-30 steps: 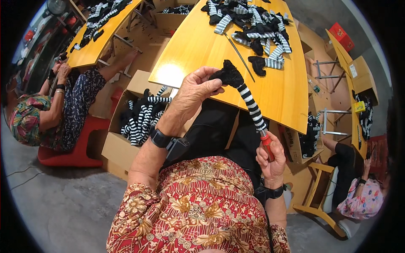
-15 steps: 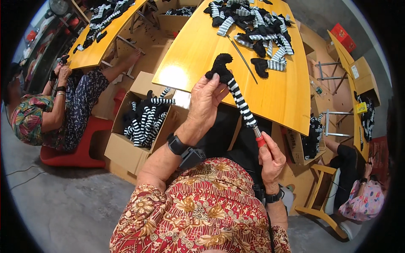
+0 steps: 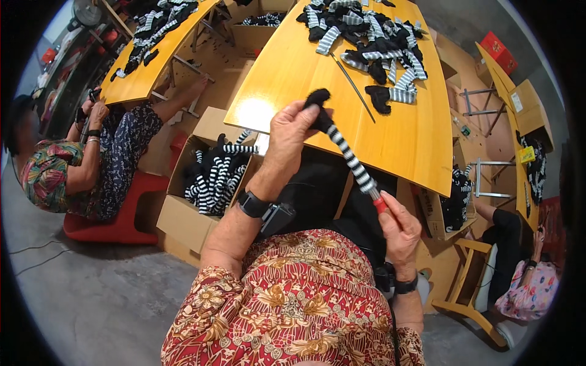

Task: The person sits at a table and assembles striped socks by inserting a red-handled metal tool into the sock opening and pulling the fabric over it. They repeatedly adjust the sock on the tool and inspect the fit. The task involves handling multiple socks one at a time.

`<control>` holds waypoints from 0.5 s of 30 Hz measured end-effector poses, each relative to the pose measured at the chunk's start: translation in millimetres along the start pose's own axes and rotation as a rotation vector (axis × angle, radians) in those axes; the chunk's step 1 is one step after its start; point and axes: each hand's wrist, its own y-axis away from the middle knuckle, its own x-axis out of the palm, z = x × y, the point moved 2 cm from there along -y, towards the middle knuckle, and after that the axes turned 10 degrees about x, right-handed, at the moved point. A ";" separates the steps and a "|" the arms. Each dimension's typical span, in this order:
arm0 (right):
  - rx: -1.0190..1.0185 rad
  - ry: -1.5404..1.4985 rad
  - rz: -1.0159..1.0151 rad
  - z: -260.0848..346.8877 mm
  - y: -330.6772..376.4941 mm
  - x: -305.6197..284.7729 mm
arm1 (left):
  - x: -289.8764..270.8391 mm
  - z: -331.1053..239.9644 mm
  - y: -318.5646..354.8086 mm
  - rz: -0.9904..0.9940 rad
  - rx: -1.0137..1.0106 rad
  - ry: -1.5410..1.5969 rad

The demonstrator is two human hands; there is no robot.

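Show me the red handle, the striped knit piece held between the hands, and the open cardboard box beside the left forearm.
Red handle [image 3: 381, 205]: head view, exposed upper end.
Striped knit piece [image 3: 348, 155]: head view, middle of its stripes.
Cardboard box [image 3: 186, 222]: head view, front flap.

Passage: we have free tabletop [image 3: 278, 91] on its left and near right | Far end: heaped striped socks [image 3: 373, 55] block us | Middle: a thin rod [image 3: 352, 87] and black-footed sock [image 3: 401, 95] lie in our way | Low left: open, filled carton [image 3: 186, 221] beyond our left grip [image 3: 293, 129].
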 end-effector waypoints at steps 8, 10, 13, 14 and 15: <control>-0.170 0.214 -0.192 -19.1 -52.7 -27.9 | -48.9 -15.9 -21.4 -0.155 0.219 0.128; -0.279 0.287 -0.202 -22.2 -80.6 -4.0 | -43.5 -16.0 -17.4 -0.113 0.203 0.143; -0.405 0.579 -0.218 -24.5 -112.8 32.3 | -33.5 -13.4 -11.9 -0.053 0.134 0.197; -0.393 0.662 -0.209 -24.8 -120.7 40.9 | -30.4 -12.6 -10.1 -0.042 0.096 0.218; -0.382 0.741 -0.196 -26.7 -128.9 49.9 | -27.3 -11.8 -8.2 -0.034 0.059 0.234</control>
